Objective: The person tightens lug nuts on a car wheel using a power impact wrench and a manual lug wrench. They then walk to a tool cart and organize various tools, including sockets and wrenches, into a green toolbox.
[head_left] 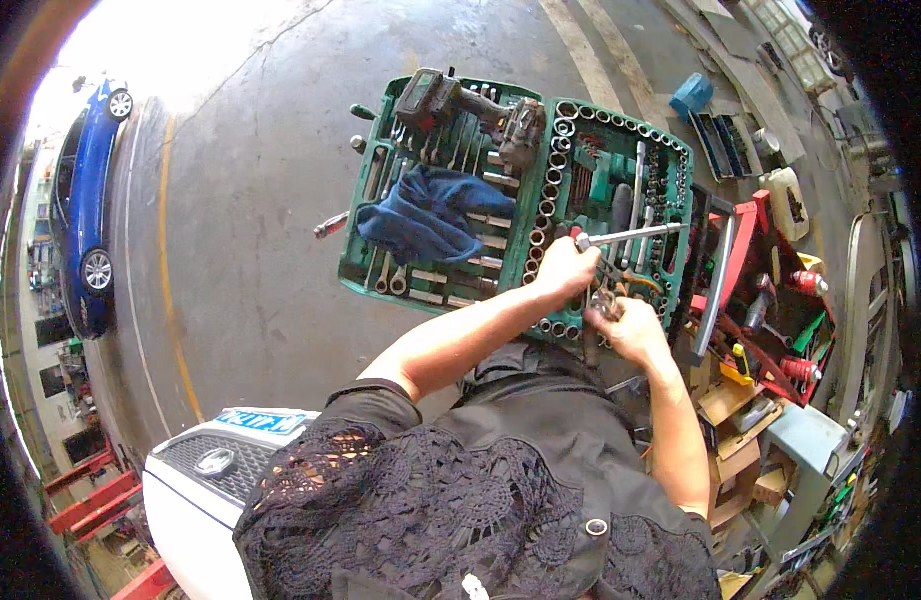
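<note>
My left hand is closed at the head end of a silver ratchet wrench, whose shaft points right across the tool case. My right hand is just nearer to me, its fingers curled at a small metallic piece that I cannot make out. Both hands are over the right half of an open green tool case. Rows of chrome sockets line this half. Pliers with orange handles are beside my right hand.
On the case's left half lie a blue cloth, a cordless power tool and several wrenches. A red tool cart with cans and boxes stands right. A white car is near left, a blue car far left.
</note>
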The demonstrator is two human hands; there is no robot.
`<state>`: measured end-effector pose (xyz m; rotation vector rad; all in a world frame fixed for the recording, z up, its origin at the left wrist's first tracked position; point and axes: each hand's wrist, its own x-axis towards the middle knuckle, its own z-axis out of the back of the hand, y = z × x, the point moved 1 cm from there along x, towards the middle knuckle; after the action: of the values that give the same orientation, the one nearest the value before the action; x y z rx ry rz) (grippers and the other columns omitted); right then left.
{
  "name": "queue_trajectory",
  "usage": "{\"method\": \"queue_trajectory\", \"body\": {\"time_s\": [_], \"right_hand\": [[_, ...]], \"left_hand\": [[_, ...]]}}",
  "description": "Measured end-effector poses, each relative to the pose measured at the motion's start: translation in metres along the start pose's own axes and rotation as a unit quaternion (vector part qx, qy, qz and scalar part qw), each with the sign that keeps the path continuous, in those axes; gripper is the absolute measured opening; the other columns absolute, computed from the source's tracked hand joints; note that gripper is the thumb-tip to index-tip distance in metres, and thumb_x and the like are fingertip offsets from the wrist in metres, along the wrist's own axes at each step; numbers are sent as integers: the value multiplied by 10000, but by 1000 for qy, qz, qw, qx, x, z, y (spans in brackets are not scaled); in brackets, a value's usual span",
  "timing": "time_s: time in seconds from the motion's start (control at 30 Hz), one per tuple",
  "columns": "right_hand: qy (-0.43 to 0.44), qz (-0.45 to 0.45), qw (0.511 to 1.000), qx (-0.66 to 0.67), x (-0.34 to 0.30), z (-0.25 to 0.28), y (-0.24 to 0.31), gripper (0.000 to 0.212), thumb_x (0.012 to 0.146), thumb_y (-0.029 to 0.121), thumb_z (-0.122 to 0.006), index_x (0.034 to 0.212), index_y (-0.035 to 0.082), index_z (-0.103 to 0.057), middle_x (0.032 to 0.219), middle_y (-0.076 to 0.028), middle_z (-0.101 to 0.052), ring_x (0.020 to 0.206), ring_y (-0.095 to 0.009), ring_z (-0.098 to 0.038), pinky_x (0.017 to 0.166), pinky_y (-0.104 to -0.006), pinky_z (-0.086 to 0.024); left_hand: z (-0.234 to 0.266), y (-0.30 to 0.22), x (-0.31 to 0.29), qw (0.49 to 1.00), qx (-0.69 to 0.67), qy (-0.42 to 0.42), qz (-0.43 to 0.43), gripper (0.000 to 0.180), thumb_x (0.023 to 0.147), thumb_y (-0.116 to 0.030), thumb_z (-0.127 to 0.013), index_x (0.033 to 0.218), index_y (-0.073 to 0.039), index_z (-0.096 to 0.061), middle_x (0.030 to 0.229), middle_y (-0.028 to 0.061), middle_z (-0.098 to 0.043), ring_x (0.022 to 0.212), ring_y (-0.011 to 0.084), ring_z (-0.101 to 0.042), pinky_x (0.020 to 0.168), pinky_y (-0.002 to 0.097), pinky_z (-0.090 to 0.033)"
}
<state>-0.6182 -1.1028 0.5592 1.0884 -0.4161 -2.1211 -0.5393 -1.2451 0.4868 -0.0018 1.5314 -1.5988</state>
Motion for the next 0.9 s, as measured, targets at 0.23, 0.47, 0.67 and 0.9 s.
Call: {"method": "queue_trajectory", "body": {"time_s": [0.23,0.47,0.67,0.9], "right_hand": [[4,68,992,-108,15,-31,-25,260,778,293,-599,821,52,-686,801,-181,-691,782,-351,-683,717,-464,-539],[16,4,980,-199,18,-32,-28,252,744,276,-614,801,49,-708,836,-169,-706,807,-345,-696,732,-464,-560],[-39,21,987,-157,19,-43,-46,331,814,366,-601,937,61,-642,844,-177,-696,827,-357,-686,724,-473,-546],[-172,-16,984,-38,-12,-33,-57,461,839,536,-632,943,87,-619,786,-163,-692,767,-363,-683,677,-474,-535]], "left_hand": [[-5,-4,0,991,105,76,-34,369,857,-352,-612,885,9,-688,704,93,-663,642,187,-636,620,382,-509],[136,-27,53,977,-122,-157,-81,357,822,-346,-738,843,-5,-635,666,75,-579,484,170,-553,426,319,-439],[206,-27,162,948,-286,-88,107,456,823,-589,-665,855,-135,-650,751,10,-611,595,155,-519,462,282,-396],[203,-25,208,939,-292,-111,142,361,789,-368,-787,990,-92,-670,997,81,-652,770,218,-585,635,345,-472]]}}
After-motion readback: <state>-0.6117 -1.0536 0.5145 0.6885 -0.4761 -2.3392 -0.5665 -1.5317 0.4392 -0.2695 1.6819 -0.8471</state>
